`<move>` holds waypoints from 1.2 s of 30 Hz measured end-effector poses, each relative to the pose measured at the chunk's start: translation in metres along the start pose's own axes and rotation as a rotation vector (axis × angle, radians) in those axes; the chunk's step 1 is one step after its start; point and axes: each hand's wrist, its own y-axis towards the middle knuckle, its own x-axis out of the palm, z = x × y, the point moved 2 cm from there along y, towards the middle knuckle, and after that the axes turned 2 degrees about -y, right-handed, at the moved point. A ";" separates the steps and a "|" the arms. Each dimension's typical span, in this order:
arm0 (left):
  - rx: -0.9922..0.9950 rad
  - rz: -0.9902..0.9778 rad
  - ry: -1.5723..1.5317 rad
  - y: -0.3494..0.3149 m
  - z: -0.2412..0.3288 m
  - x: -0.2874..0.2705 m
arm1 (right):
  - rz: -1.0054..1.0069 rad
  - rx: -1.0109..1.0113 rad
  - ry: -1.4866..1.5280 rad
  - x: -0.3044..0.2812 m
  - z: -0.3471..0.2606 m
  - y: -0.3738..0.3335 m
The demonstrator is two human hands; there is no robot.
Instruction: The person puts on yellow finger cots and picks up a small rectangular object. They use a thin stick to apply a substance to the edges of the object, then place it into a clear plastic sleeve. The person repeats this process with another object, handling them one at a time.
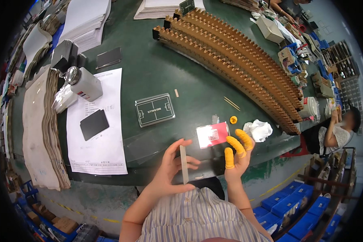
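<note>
My left hand [165, 172] grips a thin flat panel [184, 164] by its edges, thumb at the near end and fingers at the far end. The panel is seen almost edge-on, so its face is hidden. My right hand [238, 162] wears yellow finger cots on several fingers; they are spread and hold nothing. Just beyond these fingertips lies a pink-and-white card [220, 136]. A loose yellow finger cot [233, 119] and a crumpled white cloth [259, 130] rest close by. Farther left is a dark rectangular plate with white line markings [155, 109].
Long brown slotted racks [230, 60] curve across the right of the green table [141, 60]. A pump bottle [86, 84] and a dark card [94, 124] stand on a printed sheet [105, 151]. Thin sticks [232, 103] lie near the racks. Another person [339, 131] sits at far right.
</note>
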 end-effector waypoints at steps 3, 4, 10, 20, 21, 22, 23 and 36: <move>0.036 -0.009 0.000 0.001 -0.004 0.000 | 0.081 0.216 0.547 -0.002 0.002 -0.009; 0.042 0.004 0.001 0.000 -0.004 -0.001 | 0.099 0.315 0.727 -0.001 -0.003 -0.011; 0.077 -0.045 0.056 -0.001 -0.008 -0.003 | 0.039 0.507 1.076 -0.002 -0.012 -0.012; 0.047 -0.118 0.157 0.000 -0.003 0.000 | -0.153 0.094 0.436 0.006 -0.032 -0.025; 0.046 -0.120 0.162 -0.001 -0.003 -0.001 | -0.177 0.027 0.427 0.009 -0.035 -0.023; 0.046 -0.124 0.164 -0.001 -0.003 -0.001 | -0.193 0.007 0.428 0.010 -0.037 -0.024; 0.047 -0.129 0.167 -0.001 -0.004 -0.001 | -0.207 -0.013 0.430 0.012 -0.039 -0.024; 0.031 -0.186 0.291 -0.004 0.001 -0.005 | -0.270 0.070 0.325 0.025 -0.042 -0.031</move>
